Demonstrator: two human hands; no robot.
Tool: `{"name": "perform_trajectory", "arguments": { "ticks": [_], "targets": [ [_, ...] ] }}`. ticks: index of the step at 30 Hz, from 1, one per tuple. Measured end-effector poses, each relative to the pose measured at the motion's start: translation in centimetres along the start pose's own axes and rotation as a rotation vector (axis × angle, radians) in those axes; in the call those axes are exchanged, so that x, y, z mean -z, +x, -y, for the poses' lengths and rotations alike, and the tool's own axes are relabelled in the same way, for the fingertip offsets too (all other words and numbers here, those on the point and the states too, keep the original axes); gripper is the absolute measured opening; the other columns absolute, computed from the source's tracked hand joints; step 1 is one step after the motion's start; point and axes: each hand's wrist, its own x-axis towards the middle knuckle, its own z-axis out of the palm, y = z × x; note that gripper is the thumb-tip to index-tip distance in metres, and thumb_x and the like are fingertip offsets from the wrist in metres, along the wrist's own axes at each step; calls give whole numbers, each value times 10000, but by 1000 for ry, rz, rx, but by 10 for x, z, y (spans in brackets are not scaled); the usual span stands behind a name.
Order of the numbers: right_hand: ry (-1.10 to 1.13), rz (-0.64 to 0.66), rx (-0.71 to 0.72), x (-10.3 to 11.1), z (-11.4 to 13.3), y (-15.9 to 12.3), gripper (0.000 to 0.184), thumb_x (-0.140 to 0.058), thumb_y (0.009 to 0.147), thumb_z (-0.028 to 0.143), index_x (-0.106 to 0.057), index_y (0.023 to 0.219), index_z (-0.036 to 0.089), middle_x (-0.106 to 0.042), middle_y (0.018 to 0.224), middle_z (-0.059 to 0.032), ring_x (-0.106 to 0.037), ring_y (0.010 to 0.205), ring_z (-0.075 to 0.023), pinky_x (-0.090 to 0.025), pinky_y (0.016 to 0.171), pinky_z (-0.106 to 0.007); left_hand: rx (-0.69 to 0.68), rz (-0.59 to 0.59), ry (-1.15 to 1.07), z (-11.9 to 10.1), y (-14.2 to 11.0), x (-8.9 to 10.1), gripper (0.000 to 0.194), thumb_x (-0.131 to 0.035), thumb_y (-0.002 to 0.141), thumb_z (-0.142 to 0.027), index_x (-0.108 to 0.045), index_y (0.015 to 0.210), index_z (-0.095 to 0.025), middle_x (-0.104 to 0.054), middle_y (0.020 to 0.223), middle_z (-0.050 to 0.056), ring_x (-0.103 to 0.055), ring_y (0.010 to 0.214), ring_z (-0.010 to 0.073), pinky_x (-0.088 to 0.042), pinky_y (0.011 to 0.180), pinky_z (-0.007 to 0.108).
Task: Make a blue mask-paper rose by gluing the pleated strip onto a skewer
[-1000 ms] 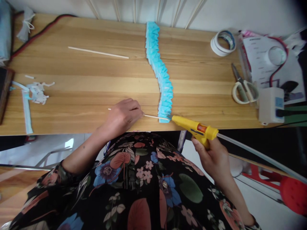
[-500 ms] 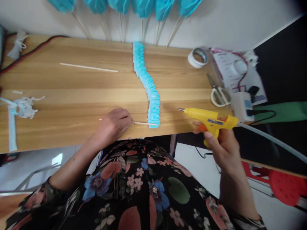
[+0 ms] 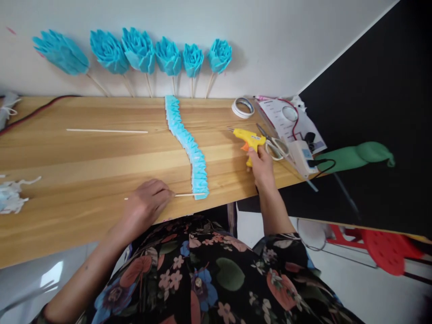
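My left hand [image 3: 147, 204] is closed on a thin wooden stick [image 3: 186, 195] lying on the wooden table [image 3: 101, 162] near its front edge. The stick's right end meets the near end of a long pleated strip of blue paper [image 3: 189, 146] that runs toward the wall. My right hand [image 3: 261, 164] grips the handle of a yellow glue gun [image 3: 248, 137], held low over the table right of the strip, nozzle pointing left.
Several blue paper flowers on sticks [image 3: 145, 49] lean against the wall. A second stick [image 3: 107, 131] lies at the back left. Tape roll [image 3: 243, 107], scissors [image 3: 275, 146], a white power block [image 3: 303, 155] and papers crowd the right end. White scraps [image 3: 13, 195] lie at the left.
My right hand has carried the glue gun away from the strip's near end, to the right and toward the back of the table. My left hand stays on the stick. The view has tilted up.
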Motion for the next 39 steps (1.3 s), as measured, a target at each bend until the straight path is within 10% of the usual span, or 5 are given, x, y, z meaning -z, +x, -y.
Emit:
{"name": "perform_trajectory", "arguments": {
  "ticks": [4,9,16,28,39],
  "targets": [
    [115,132,104,-3,6,-3,378,-610,845,568,-688,1033,250,-704,1016,-52,-690,902,-202,-618,693,-350,-9,-2,-7,2,-1,-1,94,-568,1014,-135,-652,974,-150,-643,899,55,-587,834,183,-465,751,317],
    [-296,123,489,35,12,-15,401,-547,940,530,-759,1157,268,-721,1306,-90,-633,1277,-306,-500,1083,-512,37,37,-24,2,-4,-1,101,-559,1021,-149,-654,998,-172,-658,951,62,-602,863,191,-477,774,324],
    [-945,36,356,105,1,48,371,-528,957,334,-729,1239,203,-755,1202,-157,-699,1102,-332,-518,940,-437,44,71,-26,6,-7,-1,132,-531,1039,-177,-660,1014,-189,-662,973,68,-613,884,195,-490,786,334],
    [-1092,7,266,95,3,109,487,-547,970,512,-725,1196,119,-724,1129,-242,-665,1011,-334,-476,838,-432,41,44,12,7,-7,-2,158,-527,1025,-185,-682,997,-191,-686,962,71,-649,876,200,-517,762,334],
    [-483,281,901,52,30,-58,246,-576,1001,266,-717,1202,246,-768,1114,-101,-717,933,-266,-525,837,-429,70,52,21,-3,2,4,179,-534,1030,-186,-684,934,-173,-694,911,82,-612,858,199,-481,744,342]
  ]
}}
